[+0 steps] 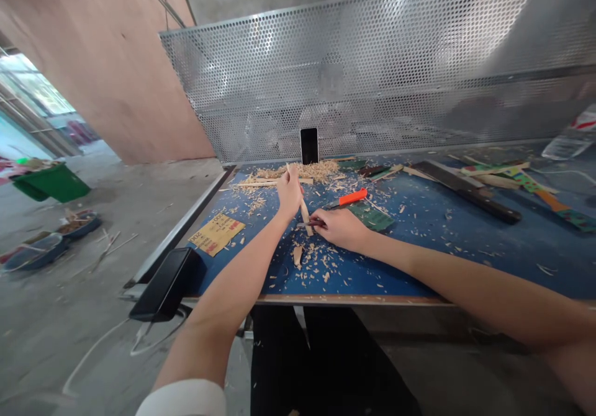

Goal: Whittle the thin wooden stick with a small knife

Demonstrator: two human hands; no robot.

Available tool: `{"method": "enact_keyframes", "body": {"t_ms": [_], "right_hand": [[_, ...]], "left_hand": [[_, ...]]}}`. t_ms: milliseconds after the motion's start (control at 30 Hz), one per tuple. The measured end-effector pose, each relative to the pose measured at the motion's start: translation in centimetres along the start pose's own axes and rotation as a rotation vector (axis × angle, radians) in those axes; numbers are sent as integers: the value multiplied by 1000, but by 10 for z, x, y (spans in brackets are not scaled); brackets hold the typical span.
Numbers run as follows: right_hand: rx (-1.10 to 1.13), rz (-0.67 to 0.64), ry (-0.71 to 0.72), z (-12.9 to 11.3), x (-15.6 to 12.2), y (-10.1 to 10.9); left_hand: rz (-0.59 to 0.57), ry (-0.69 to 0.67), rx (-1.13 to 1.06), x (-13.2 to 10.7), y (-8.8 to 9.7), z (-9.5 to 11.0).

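Observation:
My left hand is closed around the upper part of a pale wooden strip, which slants down toward the blue tabletop. In my right hand is a small knife with a dark reddish handle. Its short blade lies against the strip's lower part; the fingers hide most of the handle. Wood shavings are scattered below both hands, with one larger chip among them. Just beyond my right hand lies an orange utility knife, beside a green sheet.
A phone stands against the perforated metal panel, behind heaped shavings. Yellow sandpaper lies at left, near a black box on the table edge. Rightward are a large black-handled blade, wood pieces and a plastic bottle.

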State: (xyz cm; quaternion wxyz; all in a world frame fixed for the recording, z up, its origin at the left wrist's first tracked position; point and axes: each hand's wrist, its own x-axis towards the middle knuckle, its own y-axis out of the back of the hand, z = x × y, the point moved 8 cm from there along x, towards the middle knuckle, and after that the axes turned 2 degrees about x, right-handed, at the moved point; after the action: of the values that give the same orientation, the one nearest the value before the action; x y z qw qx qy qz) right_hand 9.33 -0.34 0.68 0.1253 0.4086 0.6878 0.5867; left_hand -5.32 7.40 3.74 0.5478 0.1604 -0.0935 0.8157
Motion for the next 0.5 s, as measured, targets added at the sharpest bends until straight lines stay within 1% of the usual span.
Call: {"method": "enact_keyframes", "body": {"t_ms": [167,333,433,500], "right_hand": [[-52,-21,25,-2,1,-1],[-6,-35,-19,-2,4,1],[87,-12,-47,0,5,3],[155,9,-60,1,6,4]], "left_hand": [[13,12,18,1,0,-1],[28,13,12,1,2,-1],[14,8,-70,1,1,0],[-36,47,-211,0,-4,-2]]}}
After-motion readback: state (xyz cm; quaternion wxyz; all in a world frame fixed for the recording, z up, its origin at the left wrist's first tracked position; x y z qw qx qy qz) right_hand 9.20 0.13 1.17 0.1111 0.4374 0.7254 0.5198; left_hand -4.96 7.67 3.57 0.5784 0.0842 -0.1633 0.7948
